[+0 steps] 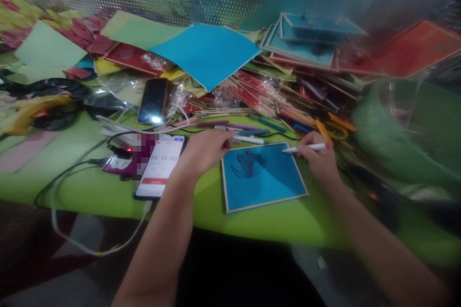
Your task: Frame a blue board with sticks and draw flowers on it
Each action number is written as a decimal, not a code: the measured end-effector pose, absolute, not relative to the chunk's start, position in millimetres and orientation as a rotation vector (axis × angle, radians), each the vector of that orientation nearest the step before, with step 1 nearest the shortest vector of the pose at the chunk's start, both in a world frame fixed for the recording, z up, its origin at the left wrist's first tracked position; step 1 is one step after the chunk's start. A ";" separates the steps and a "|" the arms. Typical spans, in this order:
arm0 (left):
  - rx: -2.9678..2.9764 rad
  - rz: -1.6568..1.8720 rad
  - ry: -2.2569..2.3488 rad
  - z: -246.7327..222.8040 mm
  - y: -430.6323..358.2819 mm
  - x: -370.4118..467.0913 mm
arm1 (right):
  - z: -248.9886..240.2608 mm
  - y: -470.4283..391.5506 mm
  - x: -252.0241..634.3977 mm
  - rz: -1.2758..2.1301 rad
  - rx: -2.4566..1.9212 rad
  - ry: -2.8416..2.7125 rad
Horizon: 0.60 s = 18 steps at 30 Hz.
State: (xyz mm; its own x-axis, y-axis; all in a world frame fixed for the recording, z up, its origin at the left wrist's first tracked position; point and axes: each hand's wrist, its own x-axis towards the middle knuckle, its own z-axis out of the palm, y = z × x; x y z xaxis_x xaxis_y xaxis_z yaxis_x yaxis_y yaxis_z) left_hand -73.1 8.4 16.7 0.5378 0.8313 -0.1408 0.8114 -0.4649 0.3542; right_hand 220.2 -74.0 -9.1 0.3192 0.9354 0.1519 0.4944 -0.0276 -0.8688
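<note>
A blue card panel (273,180) with a light raised border lies on the green table, bearing a dark line drawing of flowers (248,163) on its upper left part. My right hand (319,156) grips a white marker (309,147) with a reddish end, its tip over the panel's upper right corner. By the upper left corner is my left hand (211,146), its fingers curled closed. Whatever they might hold is hidden. Just beyond those fingers, another white marker (252,139) lies among several coloured pens (237,128).
Left of my forearm, a phone (158,165) showing a timer lies plugged into a white cable. A second phone (153,100) leans behind it. Blue card (212,50), stacked panels (302,48), sticks (248,93) and orange-handled scissors (333,129) crowd the back. A green basin (406,124) stands right.
</note>
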 end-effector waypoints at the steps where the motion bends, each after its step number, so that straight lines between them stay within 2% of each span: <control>1: 2.398 0.074 1.344 16.4 8.6 -73.2 | -9.2 -74.0 220.1 0.607 -1.666 -1.310; 18: 2.400 0.044 1.361 19.3 8.3 -71.3 | -11.7 -73.0 220.1 0.648 -1.657 -1.348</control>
State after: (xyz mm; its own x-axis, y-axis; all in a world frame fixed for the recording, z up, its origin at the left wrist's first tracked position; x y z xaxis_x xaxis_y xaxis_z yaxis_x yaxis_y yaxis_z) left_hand -71.3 8.3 19.3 0.5305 0.8330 -0.1570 0.8211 -0.4589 0.3394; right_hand 220.1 -73.0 -11.7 0.2751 0.9528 0.1283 0.4946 -0.0258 -0.8687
